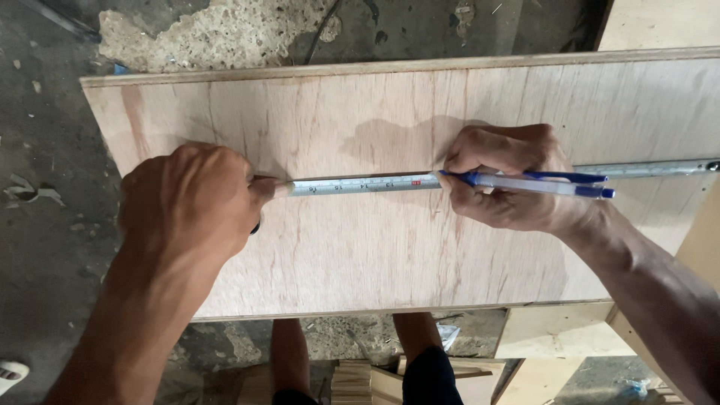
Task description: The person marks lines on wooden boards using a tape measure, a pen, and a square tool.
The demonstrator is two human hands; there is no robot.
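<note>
Both hands are pressed down on a tape measure (360, 184) stretched across a plywood sheet (360, 255). Its casing is gripped by the closed left hand (191, 199), while a blue pen (536, 182) is pinched at the tape's edge by the right hand (510, 180). Stained concrete floor (45, 150) is seen around the sheet.

One plywood sheet (360, 255) lies flat; one tape measure (360, 184) stretches across it; one blue pen (536, 182) sits over the tape; two hands show, left hand (191, 199) and right hand (514, 180); two legs (289, 352) stand below.
</note>
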